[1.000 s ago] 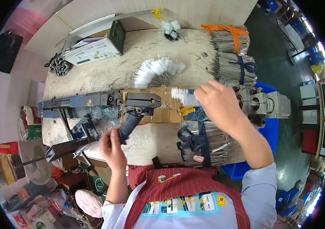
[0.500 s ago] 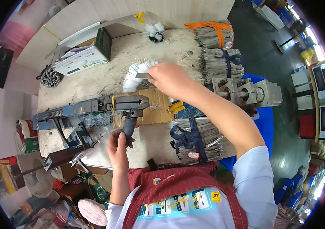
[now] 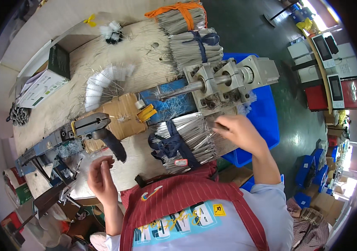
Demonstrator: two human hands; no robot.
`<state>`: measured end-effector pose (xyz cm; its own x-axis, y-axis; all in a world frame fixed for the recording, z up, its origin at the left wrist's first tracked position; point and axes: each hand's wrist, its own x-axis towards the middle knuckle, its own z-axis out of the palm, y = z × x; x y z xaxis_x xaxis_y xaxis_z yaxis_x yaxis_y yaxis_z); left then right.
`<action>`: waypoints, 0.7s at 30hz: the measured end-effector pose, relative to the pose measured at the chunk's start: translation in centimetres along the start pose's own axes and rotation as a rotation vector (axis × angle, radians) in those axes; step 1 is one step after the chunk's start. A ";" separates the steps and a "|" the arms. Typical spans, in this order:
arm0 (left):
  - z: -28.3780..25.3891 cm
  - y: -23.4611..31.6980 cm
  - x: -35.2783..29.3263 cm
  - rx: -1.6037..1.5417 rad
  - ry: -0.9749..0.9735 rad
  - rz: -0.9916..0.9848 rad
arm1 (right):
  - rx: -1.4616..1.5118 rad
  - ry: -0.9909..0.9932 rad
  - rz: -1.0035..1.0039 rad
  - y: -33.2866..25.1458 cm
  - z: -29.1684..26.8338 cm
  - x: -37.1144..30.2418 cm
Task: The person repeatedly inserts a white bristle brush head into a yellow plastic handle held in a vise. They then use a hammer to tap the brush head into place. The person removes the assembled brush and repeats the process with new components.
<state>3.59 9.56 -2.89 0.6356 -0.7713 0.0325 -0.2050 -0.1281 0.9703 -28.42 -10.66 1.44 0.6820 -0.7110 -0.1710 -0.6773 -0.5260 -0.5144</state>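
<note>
My left hand [image 3: 102,180] is loosely closed, thumb against curled fingers, just below the black-gripped lever [image 3: 112,143]. A small gap shows between hand and lever, and I see nothing in the fingers. The lever belongs to a blue metal bench fixture [image 3: 52,140] with dark jaws [image 3: 92,122]. My right hand [image 3: 242,133] is pinched closed at the right end of a bundle of thin metal wires [image 3: 186,140] tied with dark blue cloth. Something small and dark shows at its fingertips, too unclear to name. White-bristled wire brushes [image 3: 98,85] stand in a curved row behind the fixture.
A motor-driven clamp unit [image 3: 224,81] with a metal shaft stands at the table's right, above a blue bin [image 3: 264,121]. More tied wire bundles [image 3: 195,48] lie at the back. An open carton [image 3: 46,83] is at the left. A yellow clip [image 3: 146,113] sits near cardboard [image 3: 122,113].
The view has turned to the right. My right hand has moved from the white brushes, where it held a flat metal strip, to the wire bundle. My left hand has let go of the lever.
</note>
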 end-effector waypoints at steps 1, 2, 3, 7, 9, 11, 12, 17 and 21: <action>0.5 0.5 0.3 0.029 -0.033 0.044 | 0.035 0.031 0.005 -0.2 -0.6 -0.2; 1.2 1.4 0.6 0.054 -0.081 0.063 | -0.018 0.084 0.003 -0.4 -1.5 -0.3; 2.0 2.5 1.0 0.074 -0.127 0.081 | -0.070 0.140 -0.028 -0.6 -2.6 -0.2; 6.2 7.1 3.5 0.338 -0.509 0.556 | 0.028 0.214 -0.345 -4.1 -5.0 2.0; 7.8 7.5 4.5 0.185 -0.780 0.314 | 0.065 0.233 -0.457 -5.6 -5.2 4.0; 7.8 8.3 6.4 -0.103 -0.912 -0.238 | 0.071 0.244 -0.523 -5.4 -5.3 6.5; 7.9 7.5 7.1 0.190 -0.677 0.213 | -0.003 0.220 -0.446 -5.1 -4.8 8.0; 8.0 7.5 12.2 0.828 -0.484 0.701 | -0.477 0.031 -0.428 -5.7 -3.4 14.7; 4.3 9.4 11.8 0.850 -0.629 0.565 | -0.210 -0.064 -0.508 -7.2 -4.5 14.2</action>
<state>5.96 -3.47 5.60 -0.1291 -0.9904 0.0503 -0.9143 0.1385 0.3807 -15.10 -19.06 6.44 0.9484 -0.3172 0.0007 -0.2946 -0.8818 -0.3682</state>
